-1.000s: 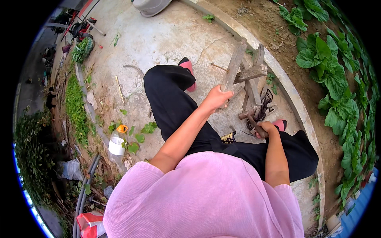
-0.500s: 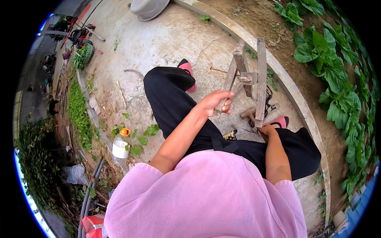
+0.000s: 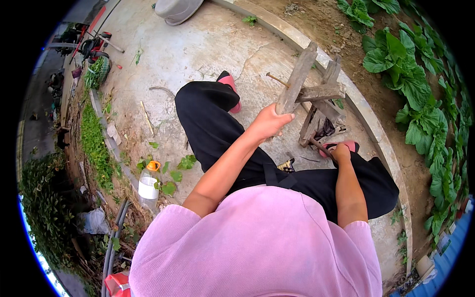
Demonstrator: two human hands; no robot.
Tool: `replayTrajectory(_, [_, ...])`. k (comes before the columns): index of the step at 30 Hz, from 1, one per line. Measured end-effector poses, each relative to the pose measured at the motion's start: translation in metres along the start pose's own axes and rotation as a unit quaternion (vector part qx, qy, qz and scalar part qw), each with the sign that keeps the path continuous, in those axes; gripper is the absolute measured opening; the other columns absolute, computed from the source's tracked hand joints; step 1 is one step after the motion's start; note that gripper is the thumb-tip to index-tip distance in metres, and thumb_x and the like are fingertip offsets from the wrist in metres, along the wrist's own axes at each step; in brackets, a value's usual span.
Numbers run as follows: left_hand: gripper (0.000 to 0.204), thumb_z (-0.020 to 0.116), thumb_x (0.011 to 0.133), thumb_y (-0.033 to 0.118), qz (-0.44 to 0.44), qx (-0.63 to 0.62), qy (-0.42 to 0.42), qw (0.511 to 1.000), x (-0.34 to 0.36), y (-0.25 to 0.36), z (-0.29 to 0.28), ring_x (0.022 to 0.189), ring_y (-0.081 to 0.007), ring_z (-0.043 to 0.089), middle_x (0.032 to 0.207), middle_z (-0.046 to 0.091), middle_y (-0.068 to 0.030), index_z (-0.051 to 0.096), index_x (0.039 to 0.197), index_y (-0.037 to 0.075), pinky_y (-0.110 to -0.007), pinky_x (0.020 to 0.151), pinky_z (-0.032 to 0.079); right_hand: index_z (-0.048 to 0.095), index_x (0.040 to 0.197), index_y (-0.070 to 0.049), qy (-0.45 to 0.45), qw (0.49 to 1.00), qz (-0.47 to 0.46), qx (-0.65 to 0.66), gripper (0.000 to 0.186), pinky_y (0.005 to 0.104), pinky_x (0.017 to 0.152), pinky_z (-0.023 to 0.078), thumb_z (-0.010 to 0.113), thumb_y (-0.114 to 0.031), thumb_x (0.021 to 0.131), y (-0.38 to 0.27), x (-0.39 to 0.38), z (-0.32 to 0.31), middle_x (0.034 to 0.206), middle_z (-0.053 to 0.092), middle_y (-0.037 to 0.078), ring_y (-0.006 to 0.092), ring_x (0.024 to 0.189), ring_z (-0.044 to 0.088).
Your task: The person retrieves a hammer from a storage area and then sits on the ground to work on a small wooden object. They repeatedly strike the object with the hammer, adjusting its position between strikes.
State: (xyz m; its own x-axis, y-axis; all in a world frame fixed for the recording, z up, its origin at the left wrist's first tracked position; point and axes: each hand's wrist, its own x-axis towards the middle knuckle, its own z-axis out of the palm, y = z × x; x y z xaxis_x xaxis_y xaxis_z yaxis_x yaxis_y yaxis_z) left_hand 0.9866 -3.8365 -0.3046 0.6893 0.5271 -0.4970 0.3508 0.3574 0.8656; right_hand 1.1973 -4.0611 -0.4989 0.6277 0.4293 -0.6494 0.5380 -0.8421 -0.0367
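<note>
My left hand [image 3: 271,122] is closed round the lower end of a weathered wooden piece of a small wooden frame [image 3: 299,79], which looks like a stool frame. From that piece's left side juts a long rusty nail [image 3: 277,79]. Crosspieces join it to other legs on the right. Lower right, by my knee, my right hand [image 3: 341,152] grips the handle of a hammer [image 3: 318,144]. The hammer's head end lies close to the frame's lower leg and is hard to make out against it.
A clear bottle with an orange cap [image 3: 148,185] stands at left beside weeds. A grey basin [image 3: 177,10] sits at the far edge. On the right, a concrete kerb [image 3: 368,111] borders leafy green plants [image 3: 418,89]. Dark strapping [image 3: 325,129] lies beyond my right hand.
The wooden frame has turned in my left hand, its gripped piece now swung up and to the right. My right hand with the hammer has shifted slightly up and right.
</note>
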Motion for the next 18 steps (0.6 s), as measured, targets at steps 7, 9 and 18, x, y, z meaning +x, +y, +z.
replayTrajectory(7, [0.038,0.062,0.070,0.026,0.037,0.137,0.035,0.989,0.001,-0.005,-0.001,0.059,-0.0173,0.055,0.071,0.056,-0.0103,0.051,0.092,-0.003,-0.030,0.051,0.044,0.051,0.096,-0.002,0.058,0.995,-0.049,-0.061,0.038,0.0378,0.076,0.046,0.062,-0.023,0.066,-0.018,-0.010,-0.034,0.093,0.059,0.019,0.0311,0.088,0.057])
replayTrajectory(9, [0.041,0.062,0.068,0.029,0.073,0.205,0.076,0.973,0.002,-0.010,0.000,0.064,-0.0237,0.059,0.073,0.058,-0.0146,0.052,0.092,-0.003,-0.033,0.058,0.045,0.052,0.096,-0.002,0.049,0.995,-0.048,-0.071,0.037,0.0375,0.076,0.046,0.062,-0.024,0.067,-0.008,-0.004,-0.039,0.093,0.059,0.019,0.0303,0.088,0.057])
replayTrajectory(18, [0.042,0.064,0.069,0.029,0.091,0.377,0.103,0.916,-0.001,-0.008,0.005,0.061,-0.0201,0.057,0.069,0.058,-0.0136,0.051,0.091,-0.004,-0.032,0.055,0.044,0.053,0.102,-0.003,0.075,0.987,-0.020,0.138,0.041,0.0360,0.075,0.045,0.055,-0.034,0.076,0.002,0.006,-0.065,0.101,0.058,0.014,0.0260,0.092,0.056])
